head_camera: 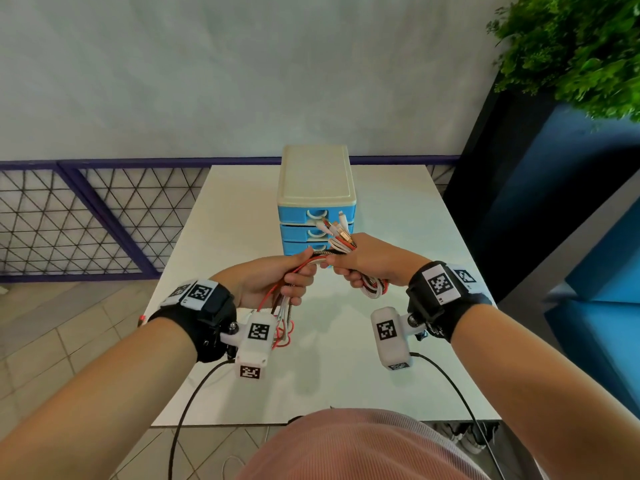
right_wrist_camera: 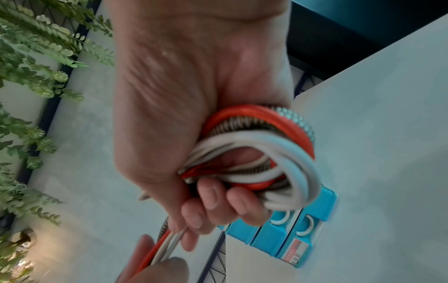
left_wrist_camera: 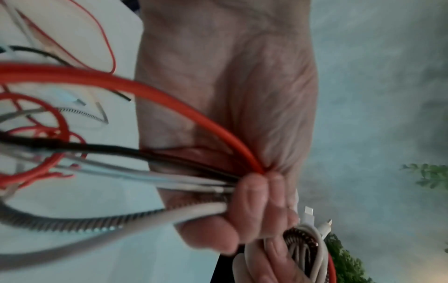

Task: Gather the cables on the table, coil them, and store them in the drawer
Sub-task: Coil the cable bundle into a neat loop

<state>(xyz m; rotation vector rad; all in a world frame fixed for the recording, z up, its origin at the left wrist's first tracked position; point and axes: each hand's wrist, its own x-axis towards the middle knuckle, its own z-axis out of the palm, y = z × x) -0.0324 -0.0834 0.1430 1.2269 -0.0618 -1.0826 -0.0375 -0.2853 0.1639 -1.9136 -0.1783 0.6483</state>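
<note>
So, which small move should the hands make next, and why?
Probably one more wrap: the right hand already grips a coil, while the left hand holds loose cables hanging to the table. The drawers look closed.

A white, rectangular desk (head_camera: 398, 237) carried the things. On it, toward the far edge and about midway across, stood a small drawer unit (head_camera: 316, 188) with a cream top and three blue drawers stacked one above another, their fronts facing the person and all pushed in. At the near left part of the desk, loose ends of red, white and braided cables (head_camera: 285, 332) hung down to the surface; whether they touched it could not be told from the head view. A tiled floor (head_camera: 69, 341) lay beside the desk.
</note>
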